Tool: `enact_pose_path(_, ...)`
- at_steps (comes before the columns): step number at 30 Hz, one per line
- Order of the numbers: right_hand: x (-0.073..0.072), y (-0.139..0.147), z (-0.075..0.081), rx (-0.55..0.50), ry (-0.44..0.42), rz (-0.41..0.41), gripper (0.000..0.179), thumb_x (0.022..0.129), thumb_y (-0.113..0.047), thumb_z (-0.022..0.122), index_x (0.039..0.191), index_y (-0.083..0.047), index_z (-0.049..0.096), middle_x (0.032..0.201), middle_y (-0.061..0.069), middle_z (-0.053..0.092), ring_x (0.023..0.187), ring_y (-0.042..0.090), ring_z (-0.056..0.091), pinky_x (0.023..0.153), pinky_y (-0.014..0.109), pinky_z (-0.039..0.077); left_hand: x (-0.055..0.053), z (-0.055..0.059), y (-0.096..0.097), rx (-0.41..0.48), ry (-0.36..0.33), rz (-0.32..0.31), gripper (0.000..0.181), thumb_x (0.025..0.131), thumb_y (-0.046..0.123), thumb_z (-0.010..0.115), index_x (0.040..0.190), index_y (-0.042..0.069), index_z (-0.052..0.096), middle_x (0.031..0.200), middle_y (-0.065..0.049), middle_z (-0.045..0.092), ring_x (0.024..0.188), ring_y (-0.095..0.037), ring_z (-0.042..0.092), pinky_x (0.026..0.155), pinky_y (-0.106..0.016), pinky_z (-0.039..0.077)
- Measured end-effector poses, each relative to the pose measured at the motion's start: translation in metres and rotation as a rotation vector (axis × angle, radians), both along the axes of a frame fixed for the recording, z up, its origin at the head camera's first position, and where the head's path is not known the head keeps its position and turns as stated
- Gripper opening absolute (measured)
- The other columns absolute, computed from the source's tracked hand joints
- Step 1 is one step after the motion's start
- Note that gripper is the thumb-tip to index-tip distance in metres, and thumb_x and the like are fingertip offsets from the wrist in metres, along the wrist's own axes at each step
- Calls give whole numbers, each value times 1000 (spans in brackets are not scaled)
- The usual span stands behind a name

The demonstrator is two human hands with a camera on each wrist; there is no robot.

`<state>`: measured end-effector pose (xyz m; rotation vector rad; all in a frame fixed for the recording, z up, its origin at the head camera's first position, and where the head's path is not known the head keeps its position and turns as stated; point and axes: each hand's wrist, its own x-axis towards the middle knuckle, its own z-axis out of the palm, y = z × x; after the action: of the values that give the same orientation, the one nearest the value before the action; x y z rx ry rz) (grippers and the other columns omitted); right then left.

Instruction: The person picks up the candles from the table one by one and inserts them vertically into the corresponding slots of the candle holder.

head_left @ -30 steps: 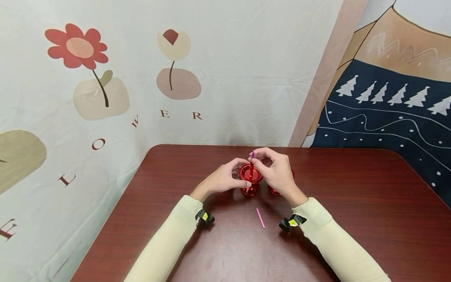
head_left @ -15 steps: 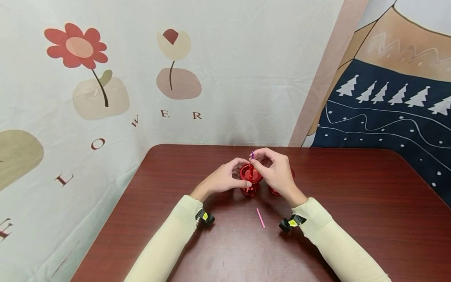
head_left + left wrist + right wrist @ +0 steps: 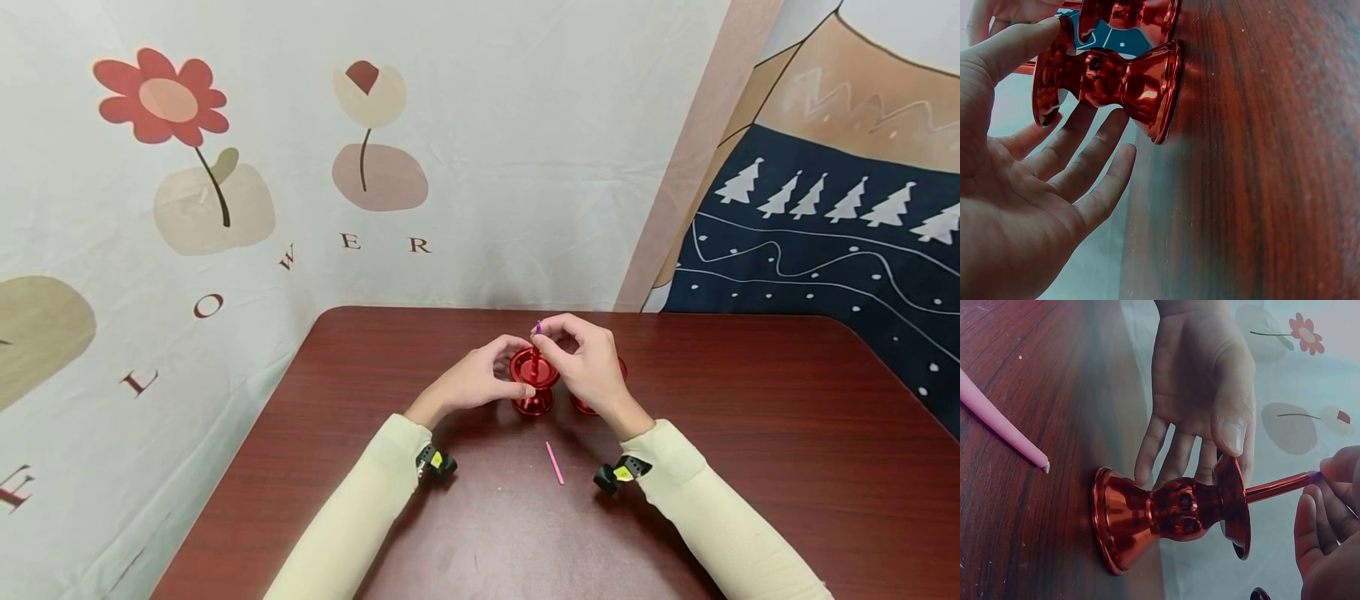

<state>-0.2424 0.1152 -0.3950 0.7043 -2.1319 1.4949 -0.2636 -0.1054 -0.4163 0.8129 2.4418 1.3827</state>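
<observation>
A shiny red candle holder (image 3: 534, 403) stands upright on the table, with a dish on top and a thin tube (image 3: 1279, 487) rising from its middle. My left hand (image 3: 480, 377) holds it by the dish, thumb at the near rim and fingers around the far side. With thumb and fingertips, my right hand (image 3: 588, 362) pinches a thin purple candle (image 3: 537, 328) at the tube's top end. Most of this candle is hidden by the fingers and the tube. In the right wrist view only a bit of purple shows at the tube's mouth.
A second red candle holder (image 3: 1132, 14) stands close to the right of the first, mostly behind my right hand in the head view. One pink candle (image 3: 555, 463) lies on the brown table (image 3: 750, 417) nearer to me. A printed cloth (image 3: 487, 167) hangs behind the table.
</observation>
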Motion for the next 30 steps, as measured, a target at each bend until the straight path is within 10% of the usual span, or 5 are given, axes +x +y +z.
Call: enact_pose_path(30, 14, 10, 28, -53, 27, -38, 13, 100, -4, 78, 113, -3, 79, 98, 3, 78, 83, 17, 69, 73, 20, 57, 2, 2, 0, 15, -10, -4, 70, 92, 23, 87, 152, 7, 55, 132, -9, 72, 124, -23, 69, 111, -41, 54)
